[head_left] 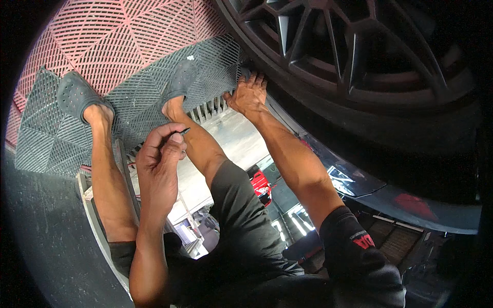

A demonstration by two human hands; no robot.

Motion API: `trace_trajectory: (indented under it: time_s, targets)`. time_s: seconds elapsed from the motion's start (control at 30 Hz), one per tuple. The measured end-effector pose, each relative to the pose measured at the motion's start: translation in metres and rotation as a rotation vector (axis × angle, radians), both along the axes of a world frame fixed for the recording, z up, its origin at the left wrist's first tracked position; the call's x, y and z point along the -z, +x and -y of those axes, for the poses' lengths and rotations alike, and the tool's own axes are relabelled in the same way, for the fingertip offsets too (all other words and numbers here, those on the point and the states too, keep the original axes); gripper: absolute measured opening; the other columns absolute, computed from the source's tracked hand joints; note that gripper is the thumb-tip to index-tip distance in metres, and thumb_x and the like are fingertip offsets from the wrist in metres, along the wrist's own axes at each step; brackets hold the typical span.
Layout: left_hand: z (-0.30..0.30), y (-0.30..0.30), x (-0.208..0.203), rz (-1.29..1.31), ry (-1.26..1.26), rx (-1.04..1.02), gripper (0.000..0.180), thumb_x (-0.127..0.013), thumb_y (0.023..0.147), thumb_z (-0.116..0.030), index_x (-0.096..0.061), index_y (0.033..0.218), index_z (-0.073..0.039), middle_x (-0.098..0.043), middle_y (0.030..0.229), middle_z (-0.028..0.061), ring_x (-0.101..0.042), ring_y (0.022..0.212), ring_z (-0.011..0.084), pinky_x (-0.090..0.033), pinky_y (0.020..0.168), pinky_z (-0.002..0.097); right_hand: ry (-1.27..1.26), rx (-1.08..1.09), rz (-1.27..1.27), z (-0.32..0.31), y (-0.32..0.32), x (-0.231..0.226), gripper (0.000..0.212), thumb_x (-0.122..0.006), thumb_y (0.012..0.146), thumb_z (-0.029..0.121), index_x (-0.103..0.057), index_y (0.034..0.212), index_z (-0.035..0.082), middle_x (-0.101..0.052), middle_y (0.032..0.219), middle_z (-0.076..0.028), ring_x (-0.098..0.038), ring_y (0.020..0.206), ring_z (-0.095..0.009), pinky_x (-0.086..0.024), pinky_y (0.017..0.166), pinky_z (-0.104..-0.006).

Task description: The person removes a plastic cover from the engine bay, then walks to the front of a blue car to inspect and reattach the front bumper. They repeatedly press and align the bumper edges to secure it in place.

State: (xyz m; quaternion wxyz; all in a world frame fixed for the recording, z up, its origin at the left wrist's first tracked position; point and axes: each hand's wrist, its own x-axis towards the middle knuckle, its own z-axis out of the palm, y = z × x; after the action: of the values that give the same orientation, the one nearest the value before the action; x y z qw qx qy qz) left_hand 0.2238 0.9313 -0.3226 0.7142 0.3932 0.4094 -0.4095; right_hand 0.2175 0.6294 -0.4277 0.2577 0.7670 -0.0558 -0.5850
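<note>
My left hand (163, 156) is raised in front of my shins, thumb and fingers pinched. A small, thin, dark pointed piece (185, 131) sticks out between the fingertips; its exact kind is too small to tell. My right hand (250, 96) reaches forward beside the car's tyre (287, 84), fingers stretched out and palm down. Its fingertips lie against a dark edge below the tyre, and what is under the palm is hidden. Above the tyre's sidewall shows a dark spoked wheel rim (354, 51).
Glossy dark bodywork (359, 182) curves along the right, with bright reflections. Pink grid floor tiles (97, 25) and grey ones (136, 84) lie ahead. My feet stand there in dark perforated clogs (77, 95). A pale strip of floor (233, 136) runs between my legs and right arm.
</note>
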Motion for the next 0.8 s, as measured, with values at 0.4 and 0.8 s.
trace_trajectory:
  time_s: [0.4, 0.8]
  targets:
    - [0.031, -0.059, 0.014, 0.203, 0.012, 0.088, 0.024, -0.056, 0.11, -0.024, -0.068, 0.122, -0.007, -0.061, 0.094, -0.0032, -0.054, 0.086, 0.0074, -0.049, 0.08, 0.0263, 0.243, -0.224, 0.157, 0.004, -0.026, -0.099, 0.08, -0.06, 0.095, 0.051, -0.051, 0.146, -0.01, -0.039, 0.159, -0.033, -0.032, 0.151, -0.048, -0.018, 0.126, -0.0578]
    - [0.012, -0.115, -0.063, 0.3, 0.205, 0.16, 0.027, -0.06, 0.107, -0.025, -0.068, 0.117, -0.001, -0.065, 0.095, 0.0, -0.055, 0.077, 0.009, -0.049, 0.074, 0.0267, 0.423, 0.933, 0.213, -0.053, -0.052, -0.318, 0.075, -0.064, 0.097, 0.051, -0.053, 0.147, -0.003, -0.054, 0.147, -0.032, -0.052, 0.14, -0.042, -0.041, 0.117, -0.0468]
